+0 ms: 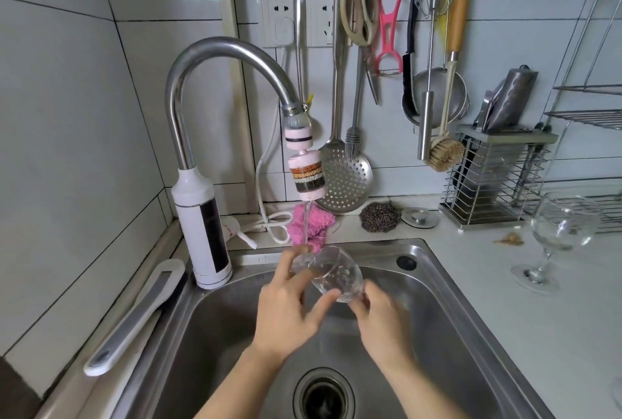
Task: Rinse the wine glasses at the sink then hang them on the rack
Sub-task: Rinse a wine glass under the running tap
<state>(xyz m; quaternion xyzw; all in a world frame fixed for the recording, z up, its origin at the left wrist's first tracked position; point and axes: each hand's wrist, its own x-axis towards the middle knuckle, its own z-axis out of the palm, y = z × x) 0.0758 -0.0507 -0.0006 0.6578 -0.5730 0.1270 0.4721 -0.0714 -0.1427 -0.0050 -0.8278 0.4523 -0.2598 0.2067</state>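
Observation:
A clear wine glass (336, 275) lies tilted on its side over the steel sink (437, 311), its mouth turned up to the left under the water stream from the tap filter (308, 178). My left hand (286, 301) holds the bowl near its rim with fingers and thumb around it. My right hand (383, 317) grips the glass at its base end; the stem is hidden. A second wine glass (560, 227) stands upright on the white counter at the right.
A curved tap (215, 55) with a white heater body stands left of the sink. Utensils hang on hooks along the back wall. A wire rack (592, 112) and a knife holder (494, 179) stand at the right. A pink cloth and a scourer lie behind the sink.

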